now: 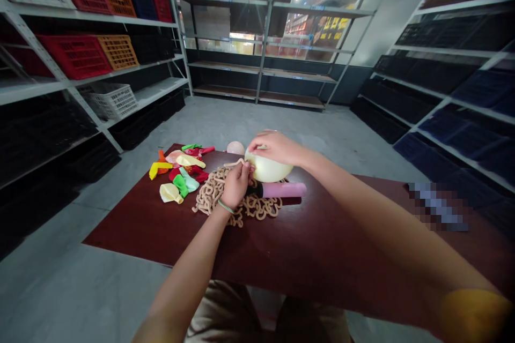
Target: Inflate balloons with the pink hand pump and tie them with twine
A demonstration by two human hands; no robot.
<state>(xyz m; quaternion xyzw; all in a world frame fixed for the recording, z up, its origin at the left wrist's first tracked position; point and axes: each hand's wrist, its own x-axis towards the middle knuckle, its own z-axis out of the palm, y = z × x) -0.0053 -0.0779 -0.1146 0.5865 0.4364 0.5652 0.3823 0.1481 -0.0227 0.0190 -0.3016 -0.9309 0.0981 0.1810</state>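
Note:
A pale yellow inflated balloon (274, 171) is between my hands above the dark red tabletop. My left hand (235, 185) is closed, thumb and fingers pinched at the balloon's neck end. Over the top of the balloon lies my right hand (277, 147), its fingers bent down against the near-left side. One beige strand (233, 163) reaches up to my left fingertips. Under and around my left hand spreads a heap of beige curly strands (211, 193). On that heap rests a hand pump (284, 189) with a pink tube and black end, partly hidden by my left hand.
Several uninflated balloons (189, 174) in mixed colours lie on the table's left part. Behind my hands is a small pale round balloon (235, 147). A blurred-out object (438, 206) lies at the table's right. Shelves with crates (80, 56) line both sides.

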